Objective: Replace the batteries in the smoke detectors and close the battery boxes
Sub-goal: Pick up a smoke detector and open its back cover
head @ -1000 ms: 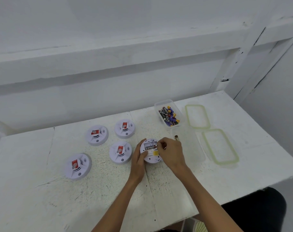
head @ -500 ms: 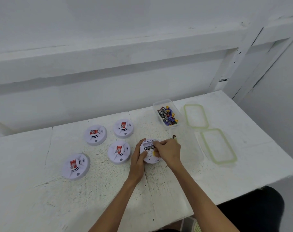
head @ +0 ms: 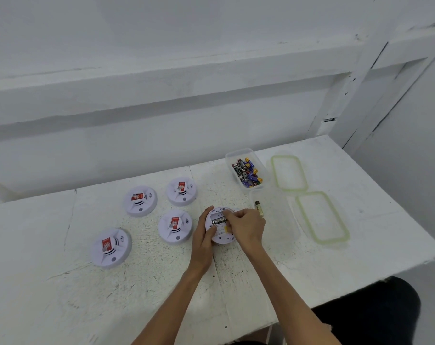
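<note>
**One head-worn view, forward and down**

Taken from above the near edge of the white table (head: 62,307), facing the far wall (head: 161,58). Wide-angle, bowing straight lines near the borders. Near enough to centre the left hand (head: 202,242) and right hand (head: 247,226) at the upturned smoke detector (head: 221,239) and its battery (head: 218,221). Perhaps tilted slightly, though hard to judge through that bowing.

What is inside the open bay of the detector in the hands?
One black battery lies in the bay of the detector; the slot above it looks empty. The right hand covers the bay's right end, so whatever is there is hidden.
</note>
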The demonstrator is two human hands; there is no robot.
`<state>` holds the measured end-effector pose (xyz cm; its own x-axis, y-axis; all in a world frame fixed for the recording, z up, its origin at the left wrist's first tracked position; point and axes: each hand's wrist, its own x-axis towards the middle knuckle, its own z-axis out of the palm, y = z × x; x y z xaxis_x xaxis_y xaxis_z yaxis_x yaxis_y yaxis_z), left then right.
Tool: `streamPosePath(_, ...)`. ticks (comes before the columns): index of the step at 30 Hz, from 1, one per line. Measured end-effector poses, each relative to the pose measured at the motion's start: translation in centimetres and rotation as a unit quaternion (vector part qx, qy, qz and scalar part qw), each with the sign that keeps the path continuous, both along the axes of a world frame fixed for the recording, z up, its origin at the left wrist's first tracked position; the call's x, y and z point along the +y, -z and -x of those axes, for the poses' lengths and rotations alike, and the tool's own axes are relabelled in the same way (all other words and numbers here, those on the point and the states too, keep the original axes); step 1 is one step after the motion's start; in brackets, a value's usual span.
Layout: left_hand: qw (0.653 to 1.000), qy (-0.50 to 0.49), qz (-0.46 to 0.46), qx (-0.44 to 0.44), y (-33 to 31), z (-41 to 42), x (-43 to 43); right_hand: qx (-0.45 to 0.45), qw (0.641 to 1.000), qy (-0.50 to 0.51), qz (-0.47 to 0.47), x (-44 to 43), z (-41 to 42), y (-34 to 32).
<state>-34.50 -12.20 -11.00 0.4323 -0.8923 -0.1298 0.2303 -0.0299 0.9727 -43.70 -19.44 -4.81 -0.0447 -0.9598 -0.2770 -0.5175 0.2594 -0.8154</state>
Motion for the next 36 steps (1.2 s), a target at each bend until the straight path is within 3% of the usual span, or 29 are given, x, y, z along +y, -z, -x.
streamPosePath(8, 0.999, -0.017, -0.03, 0.017, -0.2, -0.2, -0.2, -0.015, 0.999, -0.036, 0.004, -0.7, -0.3, -0.6)
streamPosePath(11, 0.999, -0.018, -0.041, 0.015, -0.2, -0.3, -0.1, 0.008, 0.995, -0.074, 0.06, -0.8, 0.1, -1.6)
streamPosePath(18, 0.999, -0.011, -0.049, 0.002, 0.2, -0.5, 0.0, -0.044, 0.978, 0.06, 0.193, -2.0, 4.8, -4.2)
streamPosePath(22, 0.999, -0.003, -0.048, -0.005, 0.2, -0.4, -0.1, -0.005, 0.978, 0.096, 0.184, -3.0, 7.9, -2.7)
streamPosePath(27, 0.999, 0.004, -0.047, -0.007, 0.3, -0.4, -0.1, 0.071, 0.992, 0.028, 0.103, -3.5, 8.5, -0.7)
streamPosePath(36, 0.999, 0.005, -0.045, -0.003, 0.3, -0.5, 0.0, 0.11, 0.987, -0.068, 0.095, -4.3, 8.4, 1.5)
